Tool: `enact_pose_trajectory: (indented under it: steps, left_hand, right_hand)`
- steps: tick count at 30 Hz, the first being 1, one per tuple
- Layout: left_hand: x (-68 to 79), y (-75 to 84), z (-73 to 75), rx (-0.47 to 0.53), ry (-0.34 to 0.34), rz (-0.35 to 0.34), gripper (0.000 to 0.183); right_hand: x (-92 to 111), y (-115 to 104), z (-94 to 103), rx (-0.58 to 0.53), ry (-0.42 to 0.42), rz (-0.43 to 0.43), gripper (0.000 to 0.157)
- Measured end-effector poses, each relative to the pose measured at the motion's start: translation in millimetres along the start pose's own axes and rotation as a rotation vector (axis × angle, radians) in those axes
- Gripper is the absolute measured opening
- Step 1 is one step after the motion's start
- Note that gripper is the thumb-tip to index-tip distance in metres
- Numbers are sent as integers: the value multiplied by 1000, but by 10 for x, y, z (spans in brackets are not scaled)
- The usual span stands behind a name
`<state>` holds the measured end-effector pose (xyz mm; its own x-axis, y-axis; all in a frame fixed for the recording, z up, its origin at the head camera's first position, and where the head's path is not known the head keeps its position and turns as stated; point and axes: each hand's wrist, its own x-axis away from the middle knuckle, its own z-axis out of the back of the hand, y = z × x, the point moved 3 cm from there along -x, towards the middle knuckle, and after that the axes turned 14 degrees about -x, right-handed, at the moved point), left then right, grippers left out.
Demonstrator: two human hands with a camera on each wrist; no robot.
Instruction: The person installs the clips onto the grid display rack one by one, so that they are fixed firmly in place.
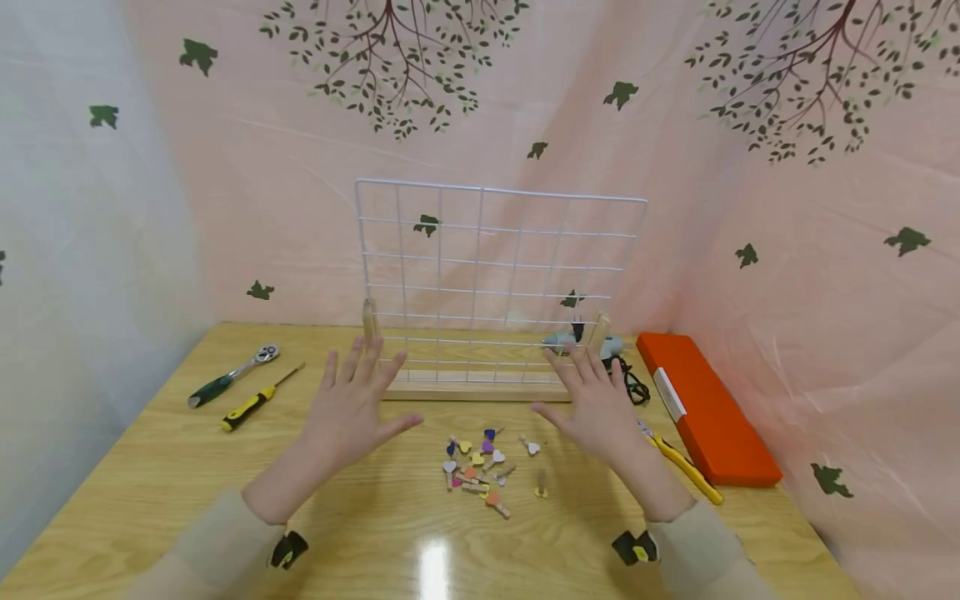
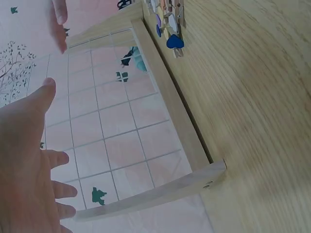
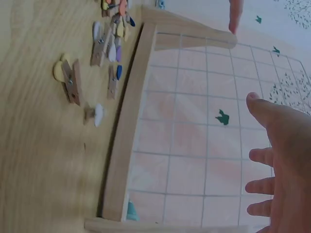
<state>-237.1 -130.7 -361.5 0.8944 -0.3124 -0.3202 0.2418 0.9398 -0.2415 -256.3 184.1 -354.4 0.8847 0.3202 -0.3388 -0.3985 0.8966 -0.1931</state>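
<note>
Both hands are held out over the table with fingers spread, and neither holds anything. My left hand [image 1: 351,412] is in front of the left end of a white wire grid [image 1: 495,258] that stands in a wooden base [image 1: 480,391]. The right hand [image 1: 597,408] mirrors it at the base's right end. Between and below the hands lies a loose pile of small wooden clothespins [image 1: 470,476] with coloured hearts. In the right wrist view, a clothespin with a yellow heart [image 3: 72,82] lies apart from the pile.
At left lie a green-handled ratchet [image 1: 234,375] and a yellow-and-black screwdriver [image 1: 258,402]. On the right are an orange-red case [image 1: 708,408] and yellow-handled pliers [image 1: 686,467]. Behind the grid's right end sits a teal tool [image 1: 558,342] with a black cord [image 1: 637,387].
</note>
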Motion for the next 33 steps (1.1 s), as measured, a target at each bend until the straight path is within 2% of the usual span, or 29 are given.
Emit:
enact_pose_trajectory:
  steps: [6,12,14,19,22,26,30,33]
  left_hand:
    - [-54,65,-46,28,12,-104,87]
    - [-53,197,-239,83,-10,-255,93]
    - [-40,261,-331,115,-23,-314,95]
    - [-22,426,-560,271,-93,-444,97]
    - [-25,507,-651,359,-129,-496,89]
    - [-24,578,-689,422,-152,-508,68]
    - [-17,620,-717,474,-117,-467,48]
    - [-29,657,-776,545,-99,-428,37]
  right_hand:
    - [-53,159,185,-19,62,-14,78]
    - [-123,413,334,-210,118,-100,81]
    - [-149,520,331,-287,122,-130,82]
    - [-253,755,247,-456,151,-165,83]
    - [-333,859,166,-550,177,-162,82]
    - [-425,954,46,-750,165,-162,79]
    - [-476,1057,-77,-948,139,-182,73]
    - [-504,1147,-161,-1029,146,-184,69]
